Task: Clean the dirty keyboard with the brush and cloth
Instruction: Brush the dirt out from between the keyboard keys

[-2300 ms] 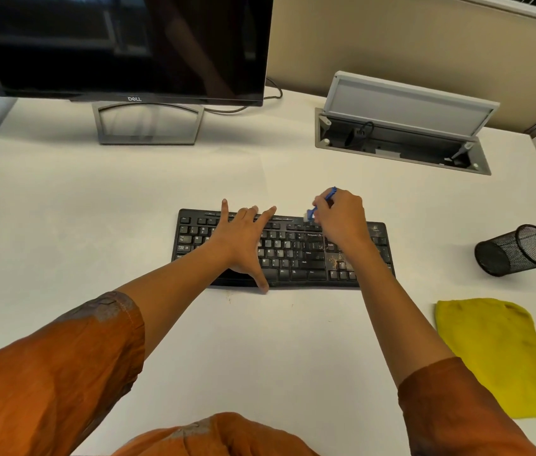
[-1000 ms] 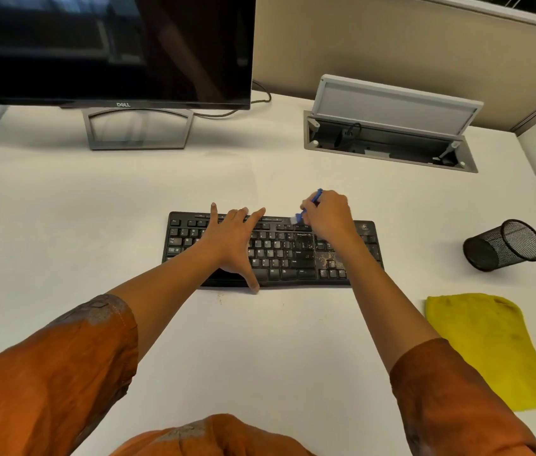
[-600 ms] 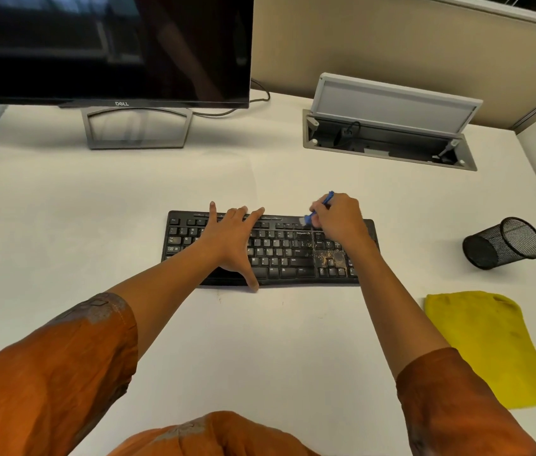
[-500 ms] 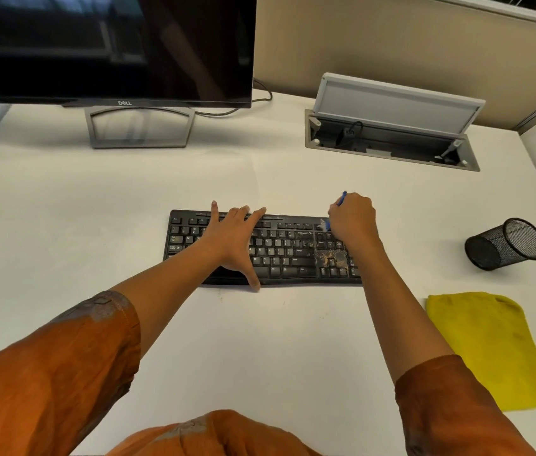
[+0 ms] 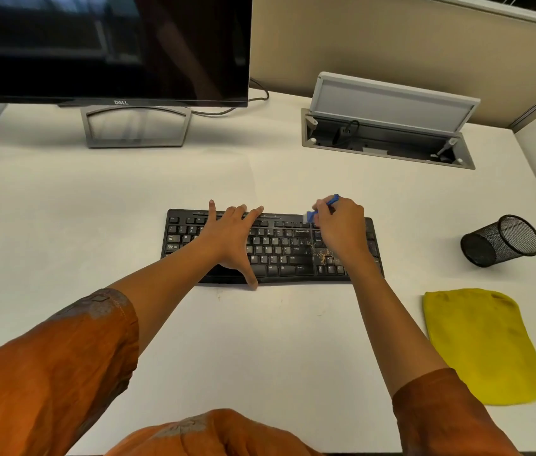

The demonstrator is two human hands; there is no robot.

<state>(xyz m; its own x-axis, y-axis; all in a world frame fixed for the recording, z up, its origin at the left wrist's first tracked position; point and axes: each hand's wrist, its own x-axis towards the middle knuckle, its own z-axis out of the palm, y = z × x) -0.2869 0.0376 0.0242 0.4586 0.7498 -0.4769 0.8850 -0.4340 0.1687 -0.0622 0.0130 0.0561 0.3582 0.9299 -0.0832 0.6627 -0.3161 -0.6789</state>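
The left hand (image 5: 227, 240) lies flat with fingers spread across the left half of the black plastic keyboard (image 5: 271, 248), thumb hooked at its near edge — probably to pin it while the other hand scrubs. The right hand (image 5: 339, 230) has its fingers curled round a small blue-handled brush (image 5: 321, 210), whose head sits at the top key row just left of its knuckles. Brown crumbs (image 5: 324, 256) lie on the keys just under that wrist, so brushing looks unfinished. The rumpled yellow cloth (image 5: 480, 343) waits untouched on the white desk (image 5: 260, 357), right of that forearm — within easy reach for wiping. Beyond the left hand, the dark monitor (image 5: 105, 47) reads "DELL"; key legends are too small to read.
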